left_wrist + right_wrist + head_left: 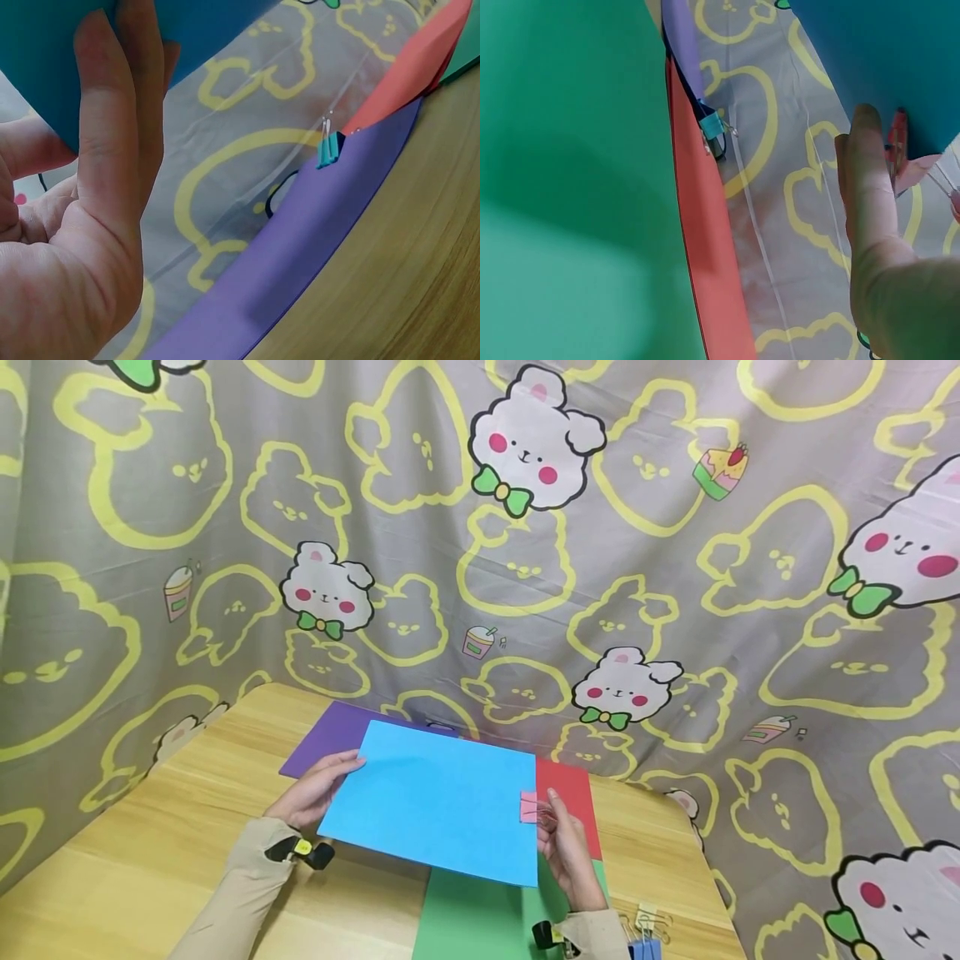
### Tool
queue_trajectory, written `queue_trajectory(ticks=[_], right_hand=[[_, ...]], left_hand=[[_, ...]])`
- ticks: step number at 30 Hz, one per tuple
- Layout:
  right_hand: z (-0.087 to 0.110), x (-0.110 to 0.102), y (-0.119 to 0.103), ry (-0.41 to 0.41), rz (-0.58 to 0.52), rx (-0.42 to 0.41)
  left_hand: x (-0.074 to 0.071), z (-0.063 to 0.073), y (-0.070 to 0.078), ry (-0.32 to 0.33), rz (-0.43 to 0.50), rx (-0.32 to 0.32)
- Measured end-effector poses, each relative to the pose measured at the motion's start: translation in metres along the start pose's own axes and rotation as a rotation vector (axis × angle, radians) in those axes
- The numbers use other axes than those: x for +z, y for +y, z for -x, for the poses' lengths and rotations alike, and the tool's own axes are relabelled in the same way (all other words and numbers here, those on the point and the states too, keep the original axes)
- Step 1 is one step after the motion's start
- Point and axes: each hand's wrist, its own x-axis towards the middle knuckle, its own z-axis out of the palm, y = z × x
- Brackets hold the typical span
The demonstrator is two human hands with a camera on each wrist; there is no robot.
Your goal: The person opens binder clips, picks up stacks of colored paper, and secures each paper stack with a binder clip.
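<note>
Both hands hold up a blue sheet (442,802), tilted above the table. My left hand (315,793) pinches its left edge, thumb on one face and fingers on the other. A pink binder clip (528,807) sits on the sheet's right edge. My right hand (564,847) is at that clip, thumb and fingers about its wire handles, with a finger (870,172) extended along the back of the sheet. Behind and beneath lie a purple sheet (322,735), a red sheet (570,785) and a green sheet (465,914).
A teal binder clip (330,150) joins the purple and red sheets at their far edge. Near the right sleeve, a blue binder clip (645,950) and a pale yellow one (647,917) lie on the wooden table (360,902). A patterned curtain (420,543) hangs behind.
</note>
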Motion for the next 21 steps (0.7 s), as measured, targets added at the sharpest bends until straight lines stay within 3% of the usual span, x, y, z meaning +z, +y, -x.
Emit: queue_trajectory(ticks=[21], right_hand=[[0.0071,0.0076,-0.0024,-0.117,-0.045,0.035]], left_hand=[[0.0023,-0.0025,-0.0001,-0.027,0.043,0.001]])
